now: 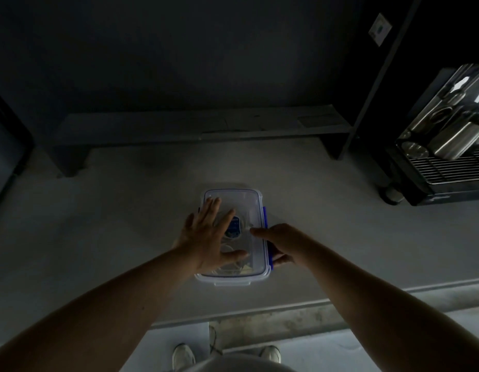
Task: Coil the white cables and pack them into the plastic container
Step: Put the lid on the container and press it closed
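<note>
Nearly done | white cables (234,267) lie coiled inside the clear rectangular plastic container (255,208), mid-worktop toward its front edge | lid on, blue side clip (264,218) apparently unlatched | left hand (209,234) flat, released, pressing the lid | right hand (282,241) grips the right rim | smooth grey worktop (125,224).

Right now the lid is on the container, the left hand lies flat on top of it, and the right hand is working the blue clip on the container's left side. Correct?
Not quite. In the head view the right hand is at the blue clip on the container's right side, not its left. The rest holds: the lid is on the container, and the left hand lies flat on top.
</note>
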